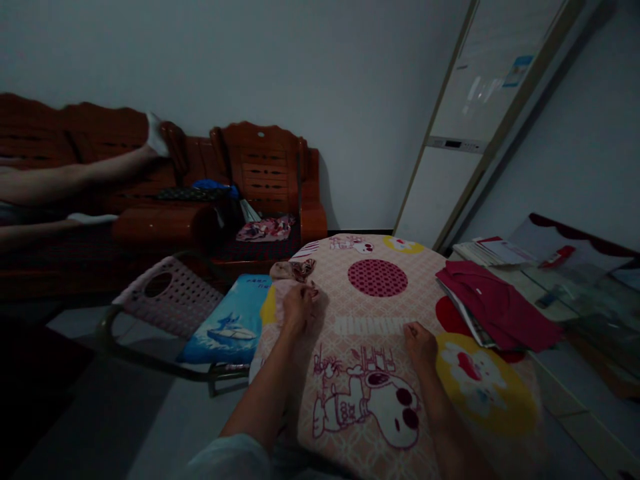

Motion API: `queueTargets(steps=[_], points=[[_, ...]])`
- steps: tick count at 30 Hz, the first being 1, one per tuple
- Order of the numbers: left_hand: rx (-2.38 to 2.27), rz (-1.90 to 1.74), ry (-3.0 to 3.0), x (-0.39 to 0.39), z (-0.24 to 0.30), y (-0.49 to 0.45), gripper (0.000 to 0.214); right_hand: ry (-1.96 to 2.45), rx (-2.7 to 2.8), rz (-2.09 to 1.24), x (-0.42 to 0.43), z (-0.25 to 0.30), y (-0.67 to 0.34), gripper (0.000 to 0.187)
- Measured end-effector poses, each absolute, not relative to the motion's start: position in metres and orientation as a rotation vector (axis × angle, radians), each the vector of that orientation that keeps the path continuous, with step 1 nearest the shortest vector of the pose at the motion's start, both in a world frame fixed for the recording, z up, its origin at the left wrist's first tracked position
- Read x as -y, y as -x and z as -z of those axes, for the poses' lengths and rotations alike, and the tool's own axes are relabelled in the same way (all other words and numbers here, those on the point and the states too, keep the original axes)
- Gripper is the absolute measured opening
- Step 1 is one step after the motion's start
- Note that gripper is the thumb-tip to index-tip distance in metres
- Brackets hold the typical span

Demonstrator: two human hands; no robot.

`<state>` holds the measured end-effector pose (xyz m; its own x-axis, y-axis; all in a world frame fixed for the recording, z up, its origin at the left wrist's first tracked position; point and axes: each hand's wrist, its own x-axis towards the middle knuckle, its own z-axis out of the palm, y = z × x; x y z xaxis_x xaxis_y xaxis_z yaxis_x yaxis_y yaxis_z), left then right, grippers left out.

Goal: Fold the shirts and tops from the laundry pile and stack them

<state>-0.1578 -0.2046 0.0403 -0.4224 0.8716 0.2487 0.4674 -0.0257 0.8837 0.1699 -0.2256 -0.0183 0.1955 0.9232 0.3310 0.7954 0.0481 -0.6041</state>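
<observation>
My left hand [297, 308] is closed at the left edge of the round table, its fingers curled into a crumpled pink cloth [285, 292]. A brown patterned piece of fabric [299, 269] lies bunched just beyond those fingers. Over the tablecloth [380, 300], my right hand [421, 341] is also closed, thumb and fingertips pressed together. They meet the right end of a pale segmented strip [370, 325] lying flat between my hands. Whether the fingers pinch that strip or something smaller cannot be made out in the dim light.
A folded dark red cloth [495, 303] rests on papers at the table's right. Beyond it is a glass-topped cabinet [565, 287]. A chair [170, 297] with a blue cushion [230, 320] stands left. Behind, a person's legs [85, 175] stretch along a wooden sofa [260, 157].
</observation>
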Motion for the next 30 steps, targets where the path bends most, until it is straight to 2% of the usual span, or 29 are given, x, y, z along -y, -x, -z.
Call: queueTargets(steps=[2,7,10,13,18,22,26,30], points=[[-1.75,-1.333,-1.475,0.208,-0.039,0.129,0.017,1.757,1.624,-0.221,0.226,0.019,-0.17,0.035],[-1.199,-0.986,-1.738,0.243,-0.016,0.038,0.023,1.738,1.622,-0.2,0.227,0.015,-0.172,0.035],[-1.138,-0.889,-1.831,0.264,-0.006,0.014,0.019,1.708,1.623,-0.244,0.228,0.011,-0.173,0.038],[-1.145,-0.943,-1.804,0.27,-0.006,0.016,0.019,1.629,1.745,-0.356,0.234,0.008,-0.169,0.04],[-1.206,-1.145,-1.639,0.267,-0.01,0.027,0.021,1.379,1.932,-0.641,0.248,0.003,-0.156,0.029],[-1.185,-1.157,-1.6,0.267,-0.005,0.025,0.019,1.34,1.94,-0.727,0.255,0.001,-0.151,0.028],[-1.236,-1.179,-1.623,0.261,-0.007,0.029,0.023,1.402,1.784,-0.743,0.255,-0.002,-0.151,0.027],[-1.436,-1.255,-1.897,0.232,-0.022,0.054,0.03,1.461,1.41,-0.657,0.25,0.0,-0.156,0.031]])
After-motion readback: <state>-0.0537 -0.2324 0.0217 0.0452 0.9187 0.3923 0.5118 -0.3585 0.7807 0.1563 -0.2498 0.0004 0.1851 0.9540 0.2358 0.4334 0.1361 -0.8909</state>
